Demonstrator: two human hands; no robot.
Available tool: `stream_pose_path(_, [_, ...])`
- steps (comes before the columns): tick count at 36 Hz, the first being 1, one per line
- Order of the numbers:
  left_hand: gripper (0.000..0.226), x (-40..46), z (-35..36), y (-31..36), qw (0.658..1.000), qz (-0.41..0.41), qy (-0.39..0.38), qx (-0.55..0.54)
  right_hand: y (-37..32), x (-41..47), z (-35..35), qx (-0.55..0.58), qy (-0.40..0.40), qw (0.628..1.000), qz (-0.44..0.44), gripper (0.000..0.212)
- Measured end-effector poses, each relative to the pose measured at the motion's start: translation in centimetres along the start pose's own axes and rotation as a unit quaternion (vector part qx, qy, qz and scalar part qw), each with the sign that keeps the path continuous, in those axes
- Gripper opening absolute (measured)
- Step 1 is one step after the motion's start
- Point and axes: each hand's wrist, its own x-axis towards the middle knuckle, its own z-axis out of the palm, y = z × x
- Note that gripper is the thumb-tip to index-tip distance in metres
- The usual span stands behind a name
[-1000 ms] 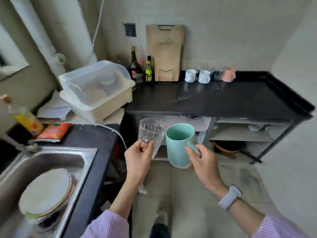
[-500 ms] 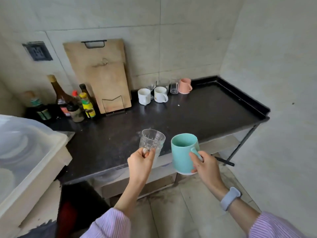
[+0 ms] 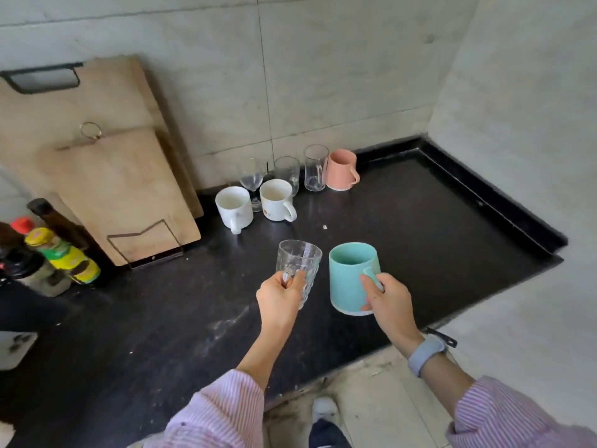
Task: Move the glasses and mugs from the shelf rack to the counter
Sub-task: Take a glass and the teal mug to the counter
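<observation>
My left hand [image 3: 280, 302] grips a clear patterned glass mug [image 3: 300, 266] by its handle, held upright above the black counter [image 3: 420, 240]. Beside it my right hand [image 3: 389, 302] holds a teal mug [image 3: 350, 279] by its handle, also upright over the counter. Against the back wall stand two white mugs [image 3: 234, 206] [image 3: 277, 199], a wine glass [image 3: 251, 182], a clear tumbler [image 3: 287, 171], a clear glass mug [image 3: 315, 168] and a pink mug [image 3: 341, 169]. The shelf rack is out of view.
Two wooden cutting boards [image 3: 106, 176] lean on the wall in a wire stand at the left. Several sauce bottles [image 3: 61, 253] stand at the far left. A raised black rim [image 3: 504, 202] borders the counter's right side. Tiled floor lies below the front edge.
The view has swung from the sink side and closed in on the counter. Both hands have carried the glass mug and the teal mug forward, from in front of the counter to above it.
</observation>
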Motion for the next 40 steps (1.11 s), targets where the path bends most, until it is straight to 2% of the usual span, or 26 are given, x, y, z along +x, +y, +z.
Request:
stream_pose_path(6, [0.042, 8.0, 6.9, 0.9, 0.999, -0.043, -0.005, -0.018, 1.6, 11.4, 0.6, -0.034, -0.018, 0.999, 0.021, 0.033])
stream_pose_path(16, [0.054, 16.5, 14.3, 1.4, 0.999, -0.016, 0.028, -0.010, 3.2, 22.8, 3.1, 0.007, -0.042, 0.998, 0.048, 0.029])
stream_pose_path(24, [0.049, 20.2, 16.8, 0.8, 0.998, -0.014, 0.045, -0.027, 3.7, 26.8, 5.0, 0.043, -0.056, 0.996, 0.045, 0.030])
stream_pose_path(28, [0.041, 21.4, 17.2, 0.6, 0.996, -0.022, 0.001, -0.092, 3.7, 27.9, 5.7, 0.063, -0.081, 0.993, 0.056, 0.024])
stream_pose_path(40, [0.030, 21.9, 17.1, -0.6, 0.995, 0.011, -0.075, -0.062, 4.1, 29.2, 6.2, -0.009, -0.089, 0.995, 0.050, 0.022])
